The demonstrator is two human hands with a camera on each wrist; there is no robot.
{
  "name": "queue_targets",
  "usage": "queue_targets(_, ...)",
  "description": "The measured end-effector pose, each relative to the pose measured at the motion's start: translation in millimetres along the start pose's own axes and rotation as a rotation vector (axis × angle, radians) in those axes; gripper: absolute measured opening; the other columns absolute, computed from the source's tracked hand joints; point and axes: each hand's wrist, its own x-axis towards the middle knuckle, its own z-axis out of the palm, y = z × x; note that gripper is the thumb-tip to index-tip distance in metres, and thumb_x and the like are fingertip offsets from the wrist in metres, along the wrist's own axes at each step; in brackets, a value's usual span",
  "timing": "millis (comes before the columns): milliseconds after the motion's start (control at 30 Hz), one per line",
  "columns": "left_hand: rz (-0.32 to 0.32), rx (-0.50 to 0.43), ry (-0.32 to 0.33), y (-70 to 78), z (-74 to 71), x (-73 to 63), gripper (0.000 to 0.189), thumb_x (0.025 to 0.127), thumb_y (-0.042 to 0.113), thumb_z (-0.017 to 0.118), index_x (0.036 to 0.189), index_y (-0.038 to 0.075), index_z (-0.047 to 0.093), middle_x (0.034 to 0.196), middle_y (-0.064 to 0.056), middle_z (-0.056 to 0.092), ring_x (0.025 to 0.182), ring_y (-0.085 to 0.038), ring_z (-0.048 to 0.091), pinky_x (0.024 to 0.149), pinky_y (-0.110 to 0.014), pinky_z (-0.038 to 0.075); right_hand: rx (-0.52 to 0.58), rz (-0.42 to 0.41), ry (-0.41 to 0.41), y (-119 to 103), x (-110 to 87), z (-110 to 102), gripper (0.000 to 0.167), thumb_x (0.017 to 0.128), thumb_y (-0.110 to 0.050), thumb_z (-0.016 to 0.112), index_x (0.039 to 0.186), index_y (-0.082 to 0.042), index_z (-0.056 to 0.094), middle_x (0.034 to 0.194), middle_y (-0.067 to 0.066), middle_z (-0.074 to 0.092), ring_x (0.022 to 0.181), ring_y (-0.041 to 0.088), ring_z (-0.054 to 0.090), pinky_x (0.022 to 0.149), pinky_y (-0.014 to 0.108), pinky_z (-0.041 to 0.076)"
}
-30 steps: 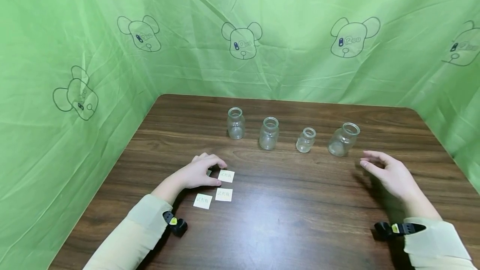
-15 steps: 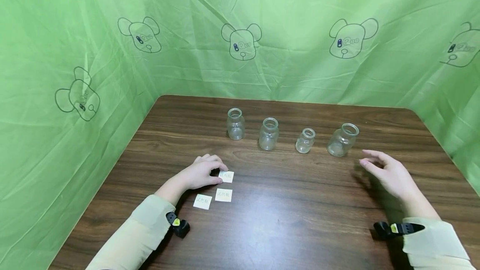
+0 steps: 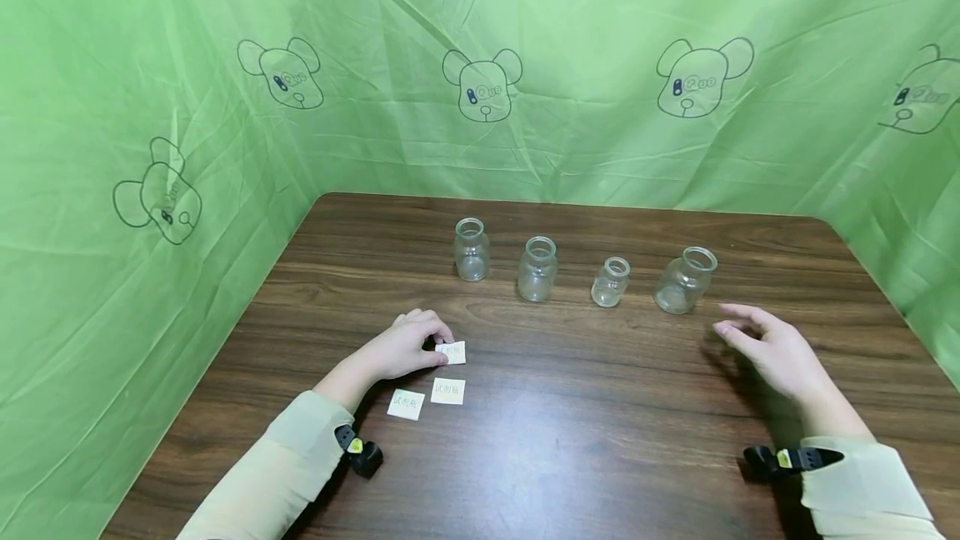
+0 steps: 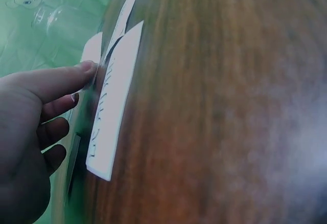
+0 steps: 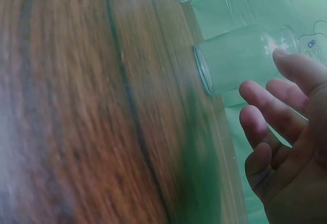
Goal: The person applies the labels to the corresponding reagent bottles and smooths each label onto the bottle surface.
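Note:
My left hand (image 3: 405, 346) pinches the left edge of a small white paper label (image 3: 455, 352) between thumb and index finger. In the left wrist view the thumb overlaps the edge of that label (image 4: 92, 49). Two similar labels with handwritten characters lie nearer on the table, one to the right (image 3: 447, 391) and one to the left (image 3: 406, 404). My right hand (image 3: 780, 354) hovers over the table with loosely bent fingers and holds nothing. Nearest to it is a wide clear glass jar (image 3: 684, 280), which also shows in the right wrist view behind the fingers.
Further left along the back stand a small glass jar (image 3: 611, 282) and two taller ones, the middle (image 3: 537, 270) and the leftmost (image 3: 472, 250). All are uncapped. The brown wooden table (image 3: 570, 432) is bordered by a green curtain (image 3: 390, 140) behind and at the sides.
The left hand's thumb and index have closed onto the upper label, which has shifted slightly left. A further label glimpsed behind that hand is now hidden. The right hand has barely moved.

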Motion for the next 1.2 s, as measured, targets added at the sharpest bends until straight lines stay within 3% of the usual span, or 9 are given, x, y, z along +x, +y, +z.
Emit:
queue_targets(300, 0.041, 0.005, 0.078, 2.6, -6.0, 6.7, 0.019, 0.082, 0.026, 0.072, 0.098, 0.02, 0.064, 0.091, 0.013, 0.054, 0.092, -0.011, 0.046, 0.084, -0.038, 0.034, 0.002, 0.002, 0.0, -7, 0.5, 7, 0.044, 0.093, -0.032, 0.057, 0.126, -0.004, 0.055, 0.101, 0.011, 0.067, 0.08, -0.009, 0.048, 0.067, 0.021, 0.038)
queue_targets(467, 0.054, 0.0, 0.095, 5.0, -9.7, 15.5, 0.019, 0.083, 0.027, 0.071, 0.1, 0.02, 0.065, 0.091, 0.014, 0.053, 0.092, -0.01, 0.045, 0.085, -0.036, 0.034, 0.006, -0.003, -0.002, -14, 3.1, 12, 0.043, 0.093, -0.033, 0.058, 0.126, -0.005, 0.056, 0.093, 0.009, 0.066, 0.074, -0.001, 0.052, 0.066, 0.022, 0.037)
queue_targets(867, 0.125, -0.016, 0.154, 22.0, -16.7, 36.7, 0.02, 0.083, 0.024, 0.071, 0.101, 0.018, 0.065, 0.09, 0.012, 0.054, 0.09, -0.011, 0.045, 0.084, -0.035, 0.035, 0.052, -0.034, -0.007, -32, 12.3, 27, 0.041, 0.092, -0.032, 0.059, 0.123, -0.006, 0.058, 0.097, 0.009, 0.066, 0.08, -0.003, 0.051, 0.068, 0.021, 0.039)
queue_targets(1200, 0.156, -0.035, 0.133, 39.5, -10.2, 62.3, 0.022, 0.085, 0.026, 0.07, 0.103, 0.016, 0.065, 0.092, 0.009, 0.056, 0.093, -0.01, 0.047, 0.083, -0.03, 0.04, 0.141, -0.049, -0.061, -56, 21.8, 46, 0.043, 0.092, -0.032, 0.059, 0.124, -0.004, 0.057, 0.099, 0.01, 0.067, 0.08, 0.004, 0.059, 0.07, 0.021, 0.043)
